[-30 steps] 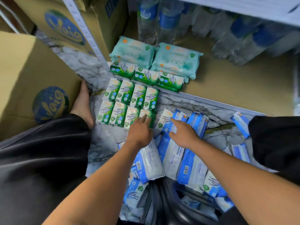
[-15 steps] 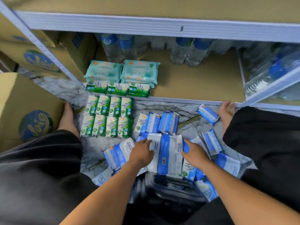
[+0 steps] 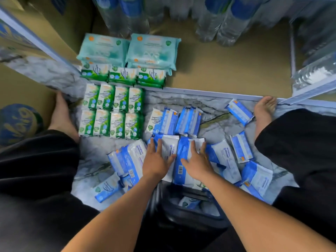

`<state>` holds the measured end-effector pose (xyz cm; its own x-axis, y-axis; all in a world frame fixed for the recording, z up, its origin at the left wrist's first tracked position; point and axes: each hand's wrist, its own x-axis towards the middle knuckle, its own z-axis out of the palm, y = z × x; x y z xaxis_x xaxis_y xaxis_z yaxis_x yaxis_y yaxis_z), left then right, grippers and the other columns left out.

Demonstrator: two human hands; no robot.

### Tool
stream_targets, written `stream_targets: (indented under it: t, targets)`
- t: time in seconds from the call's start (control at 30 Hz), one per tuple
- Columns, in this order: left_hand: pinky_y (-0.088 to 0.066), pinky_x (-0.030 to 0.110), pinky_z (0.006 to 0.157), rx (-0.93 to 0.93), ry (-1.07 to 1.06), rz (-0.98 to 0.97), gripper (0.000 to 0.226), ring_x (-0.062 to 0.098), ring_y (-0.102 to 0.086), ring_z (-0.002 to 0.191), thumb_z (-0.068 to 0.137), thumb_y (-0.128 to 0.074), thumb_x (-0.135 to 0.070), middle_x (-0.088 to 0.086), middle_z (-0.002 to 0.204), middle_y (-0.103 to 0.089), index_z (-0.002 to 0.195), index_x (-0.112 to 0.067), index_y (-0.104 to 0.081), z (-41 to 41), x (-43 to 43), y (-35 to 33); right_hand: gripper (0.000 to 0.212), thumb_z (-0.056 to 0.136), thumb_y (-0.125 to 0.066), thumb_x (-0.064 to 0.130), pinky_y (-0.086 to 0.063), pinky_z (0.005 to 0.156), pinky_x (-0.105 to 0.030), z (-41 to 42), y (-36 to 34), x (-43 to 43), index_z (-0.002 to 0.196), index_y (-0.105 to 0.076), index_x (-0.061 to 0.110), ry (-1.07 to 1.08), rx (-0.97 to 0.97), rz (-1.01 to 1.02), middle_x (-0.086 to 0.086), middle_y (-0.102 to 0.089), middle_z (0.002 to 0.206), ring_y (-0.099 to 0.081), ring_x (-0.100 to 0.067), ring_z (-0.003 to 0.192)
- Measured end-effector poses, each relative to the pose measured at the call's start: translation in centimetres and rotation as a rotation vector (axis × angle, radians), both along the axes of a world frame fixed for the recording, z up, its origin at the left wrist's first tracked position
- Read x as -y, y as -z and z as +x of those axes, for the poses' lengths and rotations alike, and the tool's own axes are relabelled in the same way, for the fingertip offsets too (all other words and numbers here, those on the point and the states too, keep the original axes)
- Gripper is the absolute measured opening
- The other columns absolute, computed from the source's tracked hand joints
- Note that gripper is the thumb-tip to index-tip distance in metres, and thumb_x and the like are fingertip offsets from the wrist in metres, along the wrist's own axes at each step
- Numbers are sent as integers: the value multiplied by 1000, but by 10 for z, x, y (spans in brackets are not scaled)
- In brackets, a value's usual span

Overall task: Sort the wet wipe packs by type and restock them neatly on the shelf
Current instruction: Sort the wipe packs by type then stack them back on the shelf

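Blue and white wet wipe packs lie loose on the marbled floor. My left hand (image 3: 156, 159) lies flat, fingers straight, on one large blue-white pack (image 3: 170, 151). My right hand (image 3: 197, 160) presses flat on the neighbouring large blue pack (image 3: 181, 166). Several small green packs (image 3: 111, 110) stand in two neat rows on the floor to the left. Behind them on the bottom shelf (image 3: 227, 73) sit three green packs (image 3: 123, 76) and two large teal packs (image 3: 129, 49). Smaller blue packs (image 3: 177, 120) lie just beyond my hands.
Water bottle packs (image 3: 218, 19) fill the back of the shelf. Cardboard boxes (image 3: 18, 113) stand at left. My bare feet (image 3: 263, 111) flank the pile. A dark basket (image 3: 189, 211) with a few packs sits below my arms. More blue packs (image 3: 240, 111) are scattered right.
Both hands drew back from the small packs near the green rows and now lie spread flat on the two large blue packs; the camera tilted up, then down again.
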<state>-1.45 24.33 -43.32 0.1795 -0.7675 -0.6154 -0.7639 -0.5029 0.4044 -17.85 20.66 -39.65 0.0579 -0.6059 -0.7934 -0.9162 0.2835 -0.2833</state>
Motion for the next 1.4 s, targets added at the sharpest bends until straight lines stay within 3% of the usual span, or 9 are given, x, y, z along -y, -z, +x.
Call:
stream_targets:
  t: [0.1, 0.33, 0.5, 0.67, 0.93, 1.1, 1.23, 1.4]
  targets:
    - [-29, 43, 120, -15, -82, 11, 98, 18, -1, 154, 85, -40, -82, -4, 167, 11, 160, -29, -6, -6, 0, 12, 85, 98, -41, 61, -23, 118, -55, 4, 11, 4, 157, 12, 32, -13, -36, 21, -7, 31, 161, 9, -38, 151]
    - [-28, 40, 120, -12, -94, 1, 100, 20, 2, 154, 85, -49, -76, 2, 167, 11, 160, -26, -6, -7, 3, 25, 102, 87, -39, 79, -19, 116, -60, 10, 28, 20, 157, 16, 29, -37, -151, 64, -12, 26, 162, 17, -40, 149]
    - [-30, 40, 119, -12, -113, -8, 100, 20, 2, 154, 87, -58, -67, 5, 166, 10, 160, -24, -6, -9, 9, 31, 95, 94, -44, 66, -9, 121, -56, 14, 41, 22, 158, 13, 24, -38, -163, 26, -20, 25, 160, 15, -44, 149]
    - [-21, 40, 121, 45, -74, -16, 97, 29, -3, 152, 90, -55, -64, 12, 166, 5, 160, -18, -7, -13, 10, 28, 86, 97, -48, 54, -15, 121, -53, 11, 43, 16, 159, 8, 29, -4, -128, -51, -14, 22, 163, 3, -41, 150]
    - [-15, 38, 122, 212, 57, 30, 105, 35, -12, 149, 87, -43, -77, 23, 163, -4, 159, -11, -4, -15, 18, 20, 112, 81, -58, 73, -32, 112, -55, -2, 38, 13, 156, 15, 35, -148, -167, -63, -11, 25, 162, -5, -42, 150]
    - [-19, 40, 122, 207, 31, 90, 106, 35, -13, 149, 86, -53, -72, 20, 164, -6, 158, -11, -7, -17, 25, 19, 110, 86, -66, 57, -44, 101, -53, 3, 28, 20, 157, 14, 32, -132, -167, -33, -10, 26, 162, -9, -45, 148]
    - [-32, 44, 116, 179, -34, 103, 104, 37, -19, 145, 79, -66, -66, 17, 162, -14, 154, -10, -20, -18, 34, 20, 103, 90, -65, 47, -46, 97, -52, 1, 22, 16, 158, 11, 30, -76, -170, -78, -9, 24, 163, -17, -44, 144]
    - [-24, 43, 121, 211, 13, 99, 125, 37, -15, 147, 69, -61, -84, 18, 164, -7, 156, -9, -11, -19, 27, 20, 100, 91, -64, 45, -41, 103, -53, -9, 21, 12, 158, 9, 30, -30, -107, -107, -5, 20, 164, -15, -45, 145]
